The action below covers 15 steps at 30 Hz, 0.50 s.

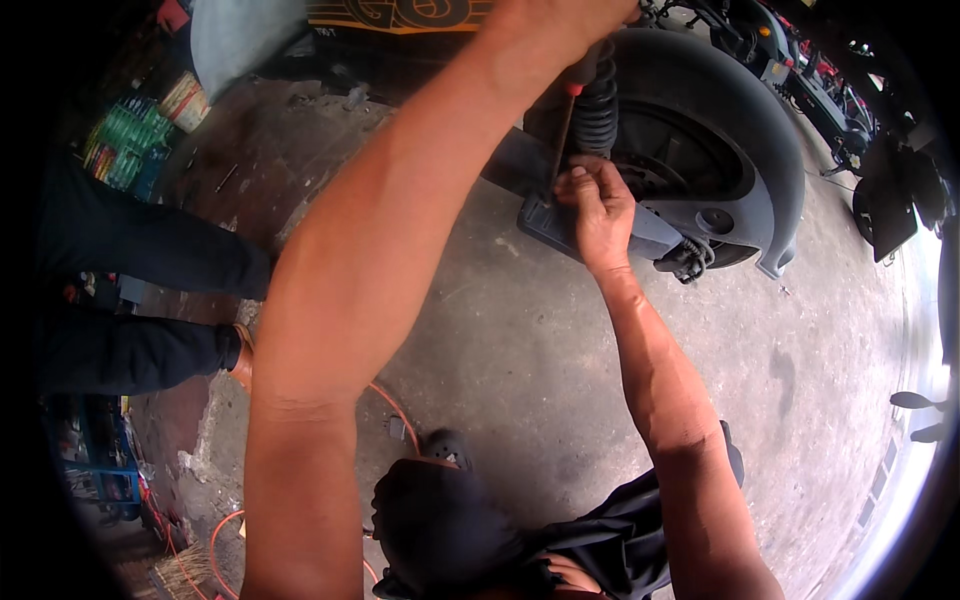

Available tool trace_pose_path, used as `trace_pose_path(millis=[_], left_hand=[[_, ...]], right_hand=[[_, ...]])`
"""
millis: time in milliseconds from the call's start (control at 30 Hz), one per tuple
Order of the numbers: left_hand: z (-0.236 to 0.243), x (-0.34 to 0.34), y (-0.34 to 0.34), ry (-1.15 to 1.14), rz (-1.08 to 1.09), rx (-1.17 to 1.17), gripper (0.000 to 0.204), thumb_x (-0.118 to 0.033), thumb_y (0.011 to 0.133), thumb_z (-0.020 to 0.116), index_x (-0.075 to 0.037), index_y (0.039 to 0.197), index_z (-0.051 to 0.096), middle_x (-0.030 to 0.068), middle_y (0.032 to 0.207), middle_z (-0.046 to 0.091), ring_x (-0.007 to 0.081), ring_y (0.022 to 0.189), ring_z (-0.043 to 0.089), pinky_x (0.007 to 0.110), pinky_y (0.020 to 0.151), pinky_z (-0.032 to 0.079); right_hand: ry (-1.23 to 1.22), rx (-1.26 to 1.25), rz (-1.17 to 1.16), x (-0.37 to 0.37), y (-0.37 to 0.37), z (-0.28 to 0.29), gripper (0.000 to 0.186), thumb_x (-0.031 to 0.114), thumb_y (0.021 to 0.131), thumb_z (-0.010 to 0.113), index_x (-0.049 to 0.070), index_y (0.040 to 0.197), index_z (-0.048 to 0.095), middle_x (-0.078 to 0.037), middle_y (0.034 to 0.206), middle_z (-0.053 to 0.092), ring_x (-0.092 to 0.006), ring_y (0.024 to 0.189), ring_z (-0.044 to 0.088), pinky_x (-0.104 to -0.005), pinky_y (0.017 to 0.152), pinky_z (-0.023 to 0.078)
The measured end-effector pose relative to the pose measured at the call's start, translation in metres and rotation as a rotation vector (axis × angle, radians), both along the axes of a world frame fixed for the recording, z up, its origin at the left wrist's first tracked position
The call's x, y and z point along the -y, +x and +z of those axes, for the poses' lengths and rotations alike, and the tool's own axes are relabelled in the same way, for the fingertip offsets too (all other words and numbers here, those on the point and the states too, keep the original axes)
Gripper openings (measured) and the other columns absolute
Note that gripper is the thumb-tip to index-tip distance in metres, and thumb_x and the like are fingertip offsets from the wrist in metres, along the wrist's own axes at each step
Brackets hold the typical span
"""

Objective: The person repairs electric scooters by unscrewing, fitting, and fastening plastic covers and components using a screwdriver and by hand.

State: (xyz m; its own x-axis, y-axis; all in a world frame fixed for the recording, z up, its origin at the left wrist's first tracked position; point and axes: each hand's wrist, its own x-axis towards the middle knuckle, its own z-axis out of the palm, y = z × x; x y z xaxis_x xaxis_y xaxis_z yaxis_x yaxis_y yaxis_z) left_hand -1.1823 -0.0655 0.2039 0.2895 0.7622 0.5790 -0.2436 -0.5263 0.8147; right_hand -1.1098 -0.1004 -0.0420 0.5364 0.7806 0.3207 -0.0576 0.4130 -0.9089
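My left hand is at the top edge, its fingers mostly hidden, closed round the upper end of a screwdriver. Below that hand show the dark handle's end, a red collar and the thin screwdriver shaft, which points down to a dark swingarm part of a scooter. Beside the shaft's lower end, my right hand has thumb and fingers pinched together; what lies between them is hidden. Just behind the right fingers stand a black coil spring shock absorber and the rear wheel under a grey fender.
A person's dark-trousered legs are at the left. Near the bottom, another person in a dark cap is close between my forearms. An orange hose lies on the concrete floor. Green bottles and a bucket stand far left.
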Motion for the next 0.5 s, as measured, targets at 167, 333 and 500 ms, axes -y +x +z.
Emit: trace_pose_path(millis=[167,333,500], left_hand=[[-0.012,-0.008,0.001,0.054,-0.108,0.073,0.028,-0.018,0.085,0.059,0.005,0.068,0.059,0.0061,0.052,0.052,0.0137,0.041,0.047,0.03,0.039,0.035],[-0.006,-0.003,0.008,-0.045,-0.066,0.0,0.028,-0.018,0.086,0.059,0.005,0.069,0.058,0.0056,0.052,0.051,0.0132,0.041,0.046,0.029,0.039,0.034],[-0.005,-0.005,0.01,-0.074,-0.111,-0.03,0.027,-0.017,0.086,0.059,0.004,0.069,0.058,0.0051,0.052,0.051,0.0125,0.041,0.046,0.028,0.039,0.035]], right_hand=[[-0.018,0.014,0.014,0.0,-0.002,0.001,0.012,0.008,0.093,0.052,0.0,0.099,0.059,-0.001,0.077,0.061,-0.0065,0.067,0.053,-0.0206,0.064,0.044],[-0.026,0.025,0.027,0.0,0.001,0.0,0.014,0.009,0.093,0.052,-0.001,0.099,0.059,-0.003,0.078,0.062,-0.0085,0.069,0.056,-0.0222,0.065,0.047],[-0.043,0.085,0.033,0.0,0.002,-0.002,0.016,0.012,0.093,0.052,-0.001,0.099,0.06,-0.004,0.079,0.062,-0.01,0.07,0.058,-0.0235,0.067,0.048]])
